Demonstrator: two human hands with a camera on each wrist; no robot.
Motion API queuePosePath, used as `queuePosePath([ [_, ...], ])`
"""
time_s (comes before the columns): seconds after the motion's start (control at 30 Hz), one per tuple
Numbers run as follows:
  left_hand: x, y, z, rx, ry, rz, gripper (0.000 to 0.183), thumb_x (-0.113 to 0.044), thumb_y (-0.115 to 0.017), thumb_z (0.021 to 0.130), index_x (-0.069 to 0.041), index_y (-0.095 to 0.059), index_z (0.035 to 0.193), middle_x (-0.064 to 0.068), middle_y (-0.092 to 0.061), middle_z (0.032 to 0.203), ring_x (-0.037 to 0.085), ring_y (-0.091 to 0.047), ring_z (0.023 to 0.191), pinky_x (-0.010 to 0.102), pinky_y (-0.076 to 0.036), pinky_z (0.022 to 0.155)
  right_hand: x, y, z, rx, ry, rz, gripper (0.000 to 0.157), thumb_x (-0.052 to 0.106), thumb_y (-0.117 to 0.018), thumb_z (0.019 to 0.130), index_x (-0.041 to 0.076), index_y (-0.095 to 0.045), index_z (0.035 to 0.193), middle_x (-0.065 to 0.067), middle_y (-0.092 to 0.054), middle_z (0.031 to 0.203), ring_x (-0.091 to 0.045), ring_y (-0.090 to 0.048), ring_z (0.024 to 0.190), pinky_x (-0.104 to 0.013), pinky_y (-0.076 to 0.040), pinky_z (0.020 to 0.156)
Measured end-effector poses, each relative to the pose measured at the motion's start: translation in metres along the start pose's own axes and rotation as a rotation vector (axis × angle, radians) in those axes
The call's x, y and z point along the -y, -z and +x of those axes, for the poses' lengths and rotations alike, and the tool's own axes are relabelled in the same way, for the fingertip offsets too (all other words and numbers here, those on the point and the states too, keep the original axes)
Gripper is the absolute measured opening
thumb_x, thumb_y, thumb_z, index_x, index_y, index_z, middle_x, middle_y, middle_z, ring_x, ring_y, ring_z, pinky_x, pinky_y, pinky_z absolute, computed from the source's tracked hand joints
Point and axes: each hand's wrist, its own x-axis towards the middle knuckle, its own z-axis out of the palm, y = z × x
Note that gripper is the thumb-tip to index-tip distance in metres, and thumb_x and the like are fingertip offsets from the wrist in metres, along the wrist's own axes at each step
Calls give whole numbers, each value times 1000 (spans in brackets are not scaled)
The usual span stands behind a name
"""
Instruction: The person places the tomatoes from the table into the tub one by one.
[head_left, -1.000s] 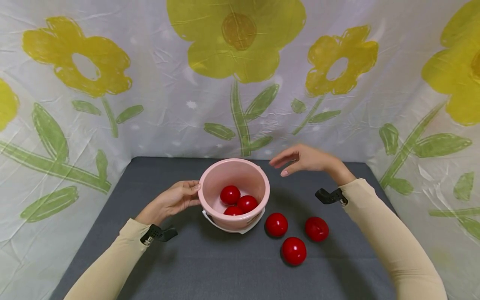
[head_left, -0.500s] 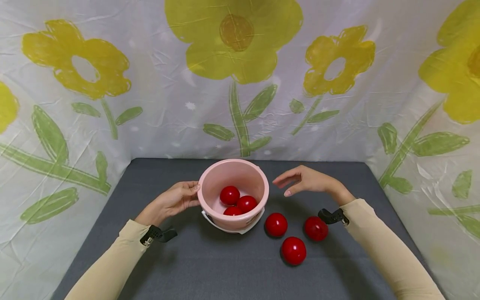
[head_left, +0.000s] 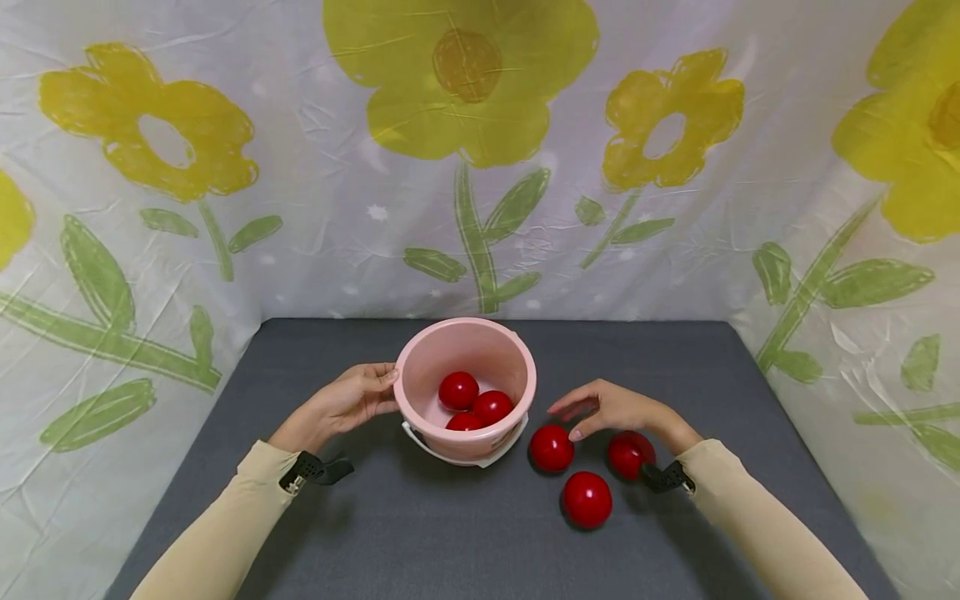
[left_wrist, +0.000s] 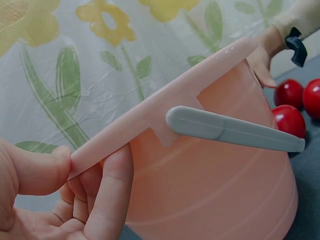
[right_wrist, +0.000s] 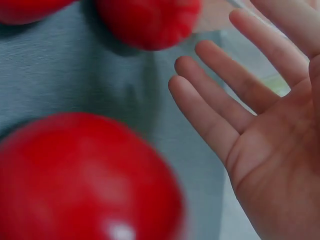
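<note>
A pink bucket [head_left: 420, 379] stands on the table with three red balls [head_left: 458, 391] inside. My left hand [head_left: 352, 400] pinches its rim on the left side, thumb on top and fingers below, as the left wrist view shows close up. The bucket's pale handle [left_wrist: 235, 130] hangs down at the front. To the right of the bucket, my right hand [head_left: 618, 408] is over the loose balls with its fingers spread and nothing in them. Its thumb overlaps the nearest red ball [head_left: 551, 450] in the head view. In the right wrist view the palm [right_wrist: 280, 155] faces the balls.
Two more red balls lie on the dark grey table: one [head_left: 587, 501] nearer the front, another [head_left: 628, 452] beside the right wrist, partly covered by the black wrist strap [head_left: 666, 477]. A flower-printed curtain [head_left: 315, 250] hangs behind and along both sides.
My right hand has come down and toward me from beside the bucket's rim to the loose balls. The left hand keeps its grip on the rim, and the balls have stayed in place.
</note>
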Motion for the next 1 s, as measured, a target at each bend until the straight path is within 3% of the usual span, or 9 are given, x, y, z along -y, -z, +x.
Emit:
queuePosePath([
  [0.3,2,1,0,12,-13,-18,37,-7,-45,104,11,-32,133,3,-62,108,9,-67,94,25,-61,82,-14,-16,2,17,-39,0,56,17,-80,83,10,-60,135,-15,-64,133,-37,-61,119,-23,-57,89],
  [0.67,0,-2,0,10,-8,-13,38,-8,-47,103,11,-33,133,3,-63,106,10,-68,92,25,-61,81,-16,-22,7,4,-17,-56,58,15,-79,83,5,-58,136,-15,-64,131,-31,-62,113,-30,-57,93],
  [0.83,0,-3,-1,-1,3,-9,45,-8,-48,103,14,-28,137,3,-62,107,9,-68,92,26,-61,81,-17,-24,8,-8,-17,-56,57,15,-79,83,5,-59,135,-15,-65,131,-32,-62,113,-29,-57,93],
  [1.0,0,-2,-1,7,-5,-8,40,-8,-47,103,12,-32,135,3,-62,107,9,-68,92,25,-61,82,-18,-23,7,-16,-14,-60,56,15,-79,83,7,-60,134,-16,-65,130,-32,-62,113,-27,-58,91],
])
